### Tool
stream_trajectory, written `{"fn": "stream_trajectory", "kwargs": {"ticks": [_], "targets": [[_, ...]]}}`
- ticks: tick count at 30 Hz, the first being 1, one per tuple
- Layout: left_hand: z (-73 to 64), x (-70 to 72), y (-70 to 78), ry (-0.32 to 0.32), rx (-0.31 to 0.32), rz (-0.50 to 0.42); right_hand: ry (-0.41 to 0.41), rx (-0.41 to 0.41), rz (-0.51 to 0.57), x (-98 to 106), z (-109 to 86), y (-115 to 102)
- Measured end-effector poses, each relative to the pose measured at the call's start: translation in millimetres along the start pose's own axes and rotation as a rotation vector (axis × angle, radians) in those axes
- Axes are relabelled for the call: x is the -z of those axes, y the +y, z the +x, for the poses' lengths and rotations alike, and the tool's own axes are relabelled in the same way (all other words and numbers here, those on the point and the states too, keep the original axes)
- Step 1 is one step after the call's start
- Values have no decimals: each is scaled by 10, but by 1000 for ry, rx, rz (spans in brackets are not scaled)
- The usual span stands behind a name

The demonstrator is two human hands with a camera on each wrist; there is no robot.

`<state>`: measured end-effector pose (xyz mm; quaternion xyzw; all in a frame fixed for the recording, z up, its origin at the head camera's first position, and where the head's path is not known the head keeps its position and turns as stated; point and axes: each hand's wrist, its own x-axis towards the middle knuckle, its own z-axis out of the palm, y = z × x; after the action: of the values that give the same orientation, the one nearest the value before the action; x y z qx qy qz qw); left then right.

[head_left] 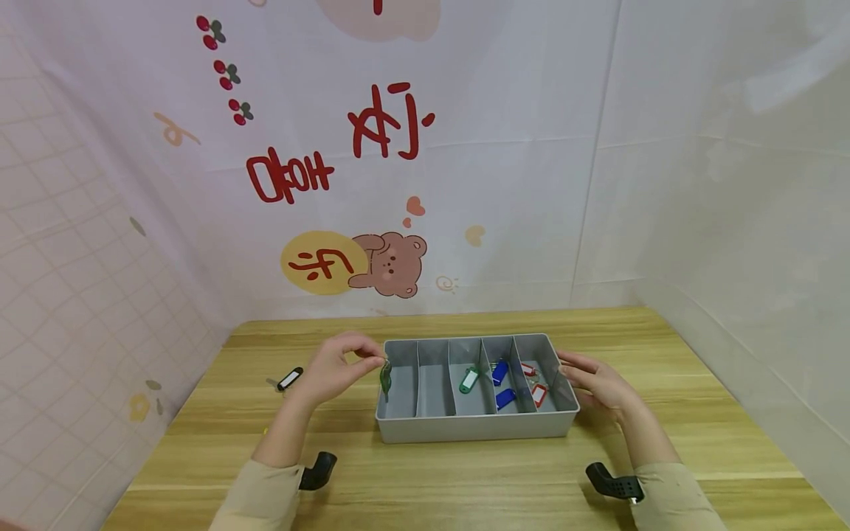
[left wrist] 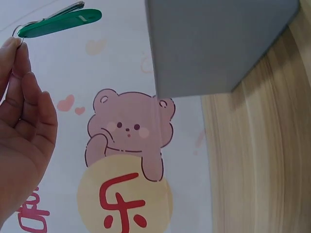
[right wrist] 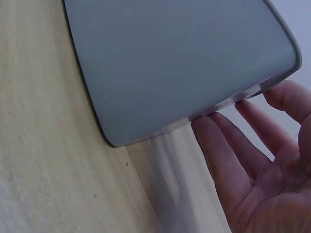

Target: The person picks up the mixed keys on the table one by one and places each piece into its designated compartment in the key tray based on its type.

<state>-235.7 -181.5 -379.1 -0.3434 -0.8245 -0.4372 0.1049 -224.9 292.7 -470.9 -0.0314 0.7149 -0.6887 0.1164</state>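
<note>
My left hand (head_left: 341, 369) pinches the metal ring of a green key tag (left wrist: 63, 23) between thumb and fingertips. The tag and a key on its ring hang over the leftmost compartment of a grey divided box (head_left: 478, 425). My right hand (head_left: 598, 383) rests its extended fingers against the box's right outer wall, with the thumb near the rim in the right wrist view. A green tag (head_left: 468, 380) lies in the middle compartment. Blue tags (head_left: 505, 399) lie in the one to its right, and red-edged tags (head_left: 539, 395) in the rightmost.
A black key tag (head_left: 290, 379) with a key lies on the wooden table (head_left: 451, 483), left of the box. A small yellow thing (head_left: 265, 431) peeks out beside my left forearm. A printed cloth (head_left: 505, 184) hangs behind the table.
</note>
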Motion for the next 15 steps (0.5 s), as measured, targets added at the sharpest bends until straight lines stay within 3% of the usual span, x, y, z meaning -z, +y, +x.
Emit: {"fn": "stream_trajectory", "kwargs": {"ticks": [10,15], "targets": [[135,-140,51,-3,-52,-60,10,-3,3,-5,1,4],[201,-219,101,-6,-44,-89,11,1,6,-7,1,4]]}}
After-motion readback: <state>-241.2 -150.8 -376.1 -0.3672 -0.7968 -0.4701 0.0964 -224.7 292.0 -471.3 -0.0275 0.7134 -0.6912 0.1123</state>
